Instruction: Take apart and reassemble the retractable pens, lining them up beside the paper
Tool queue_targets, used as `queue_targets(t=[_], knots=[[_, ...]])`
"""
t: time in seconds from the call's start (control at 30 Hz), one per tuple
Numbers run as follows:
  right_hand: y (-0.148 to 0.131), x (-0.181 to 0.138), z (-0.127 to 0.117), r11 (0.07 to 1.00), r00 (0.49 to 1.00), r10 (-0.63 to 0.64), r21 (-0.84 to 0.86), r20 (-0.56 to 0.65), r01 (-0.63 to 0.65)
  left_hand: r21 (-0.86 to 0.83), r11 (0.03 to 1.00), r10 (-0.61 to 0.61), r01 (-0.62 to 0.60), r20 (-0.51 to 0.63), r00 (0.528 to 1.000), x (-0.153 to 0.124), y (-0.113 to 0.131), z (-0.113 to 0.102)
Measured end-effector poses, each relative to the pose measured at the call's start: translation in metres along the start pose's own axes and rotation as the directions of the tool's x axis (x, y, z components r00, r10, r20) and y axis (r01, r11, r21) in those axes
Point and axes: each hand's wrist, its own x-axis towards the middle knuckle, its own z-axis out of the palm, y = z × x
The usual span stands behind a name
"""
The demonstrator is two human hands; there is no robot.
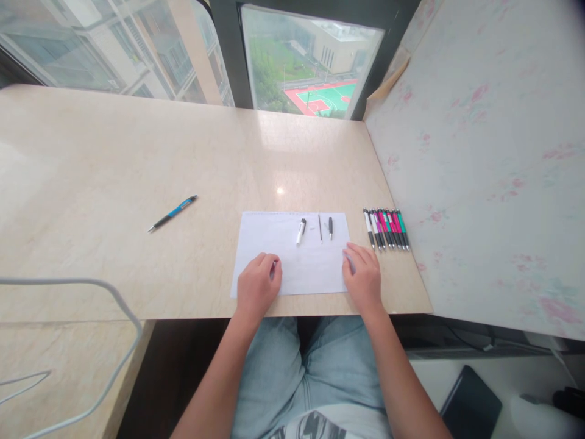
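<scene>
My left hand (259, 282) rests on the left part of a white sheet of paper (311, 274), its fingers curled in loosely and nothing visible in it. My right hand (362, 275) lies over the sheet's right edge with fingers stretched forward and slightly bent, holding nothing. Between and beyond the hands, pen parts lie apart on the paper: a white barrel with a black clip (300, 232), a tiny pale piece (312, 228), a thin dark refill (320, 229) and a black grip section with a metal tip (330, 228).
A row of several colourful pens (386, 229) lies right of the paper, near the floral wall (484, 171). One blue and black pen (172, 213) lies to the left on the beige tabletop (137, 164). A white cable (123, 305) loops at lower left. Windows stand behind.
</scene>
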Motion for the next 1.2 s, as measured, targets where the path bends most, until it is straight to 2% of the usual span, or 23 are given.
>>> queue_targets(t=[0.53,0.73,0.83,0.93,1.1,1.2], knots=[[0.002,0.001,0.0,0.999,1.0,0.021,0.05,-0.008,-0.02,-0.012,1.0,-0.028,0.028,0.021,0.999,0.001,0.002,-0.002],[0.004,0.0,0.002,0.997,0.999,0.033,0.063,-0.006,-0.033,-0.009,0.997,-0.077,0.078,0.076,0.994,0.005,0.005,-0.007],[0.005,-0.001,0.003,0.996,0.999,0.044,0.077,-0.012,-0.043,0.02,0.996,-0.092,0.09,0.126,0.988,0.019,0.01,-0.011],[0.005,-0.001,0.003,0.99,0.997,0.069,0.127,-0.034,-0.064,0.071,0.996,-0.056,0.046,0.158,0.986,0.039,0.02,-0.011],[0.004,0.001,-0.001,0.979,0.993,0.103,0.185,-0.062,-0.09,0.171,0.985,-0.011,-0.028,0.221,0.975,0.072,0.041,0.003],[0.002,0.003,-0.003,0.978,0.993,0.104,0.186,-0.056,-0.092,0.162,0.986,-0.005,-0.034,0.237,0.971,0.087,0.049,0.014]])
